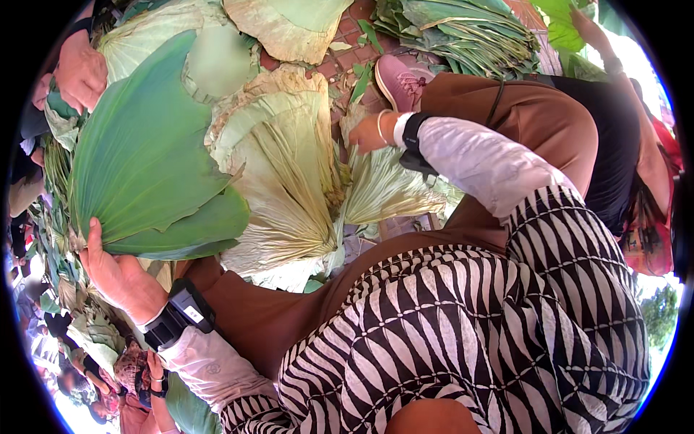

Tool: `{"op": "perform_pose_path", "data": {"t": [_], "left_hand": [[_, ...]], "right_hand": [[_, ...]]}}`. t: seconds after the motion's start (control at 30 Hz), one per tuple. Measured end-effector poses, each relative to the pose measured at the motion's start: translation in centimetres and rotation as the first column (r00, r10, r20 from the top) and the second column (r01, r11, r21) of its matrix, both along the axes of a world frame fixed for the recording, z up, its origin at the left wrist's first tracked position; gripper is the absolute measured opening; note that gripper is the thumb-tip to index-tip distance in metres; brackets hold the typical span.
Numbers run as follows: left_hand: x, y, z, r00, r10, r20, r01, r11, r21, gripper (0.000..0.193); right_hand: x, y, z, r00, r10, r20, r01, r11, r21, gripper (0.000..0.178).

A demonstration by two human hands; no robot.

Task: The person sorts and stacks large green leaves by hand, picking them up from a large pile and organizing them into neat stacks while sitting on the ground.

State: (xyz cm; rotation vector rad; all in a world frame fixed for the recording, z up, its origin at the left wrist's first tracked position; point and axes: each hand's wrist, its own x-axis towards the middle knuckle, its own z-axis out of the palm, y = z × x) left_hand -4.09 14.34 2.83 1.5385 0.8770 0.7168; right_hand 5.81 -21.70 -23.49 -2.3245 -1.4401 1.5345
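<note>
My left hand (124,281) grips the lower edge of a large green leaf (148,148), its thumb lying over the front. The leaf looks like a lotus leaf, with fanned veins and a ragged right edge. Out to the right, my right hand (374,132) is closed at the upper part of a pale dried leaf (387,189); its fingertips are partly hidden. Between my hands, a wide, wrinkled dried leaf (282,170) spreads over my lap and the ground.
Stacked green leaves (463,36) lie at the far right on red paving (347,36), near a pink shoe (399,83). Another dried leaf (289,25) lies at the far middle. A co-worker's hand (81,71) is at far left; another person's hand (591,32) touches a leaf at far right.
</note>
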Motion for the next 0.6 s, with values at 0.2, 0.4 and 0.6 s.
{"op": "perform_pose_path", "data": {"t": [0.2, 0.4, 0.6], "left_hand": [[0.7, -2.6, 0.5, 1.000, 0.000, -0.024, -0.001, 0.999, -0.037, 0.026], [1.6, -2.7, 0.6, 1.000, 0.025, -0.019, -0.028, 0.989, -0.147, 0.035], [1.3, -3.3, 0.6, 0.969, -0.044, 0.245, 0.086, 0.982, -0.165, 0.026]], "right_hand": [[-7.9, -0.3, -5.7, 0.947, -0.300, -0.115, 0.301, 0.954, -0.013, 0.053], [-8.1, -4.1, -6.8, 0.988, -0.110, -0.105, 0.116, 0.992, 0.047, 0.049], [-8.6, -3.2, -8.0, 0.959, 0.244, -0.148, -0.248, 0.969, -0.014, 0.045]]}}
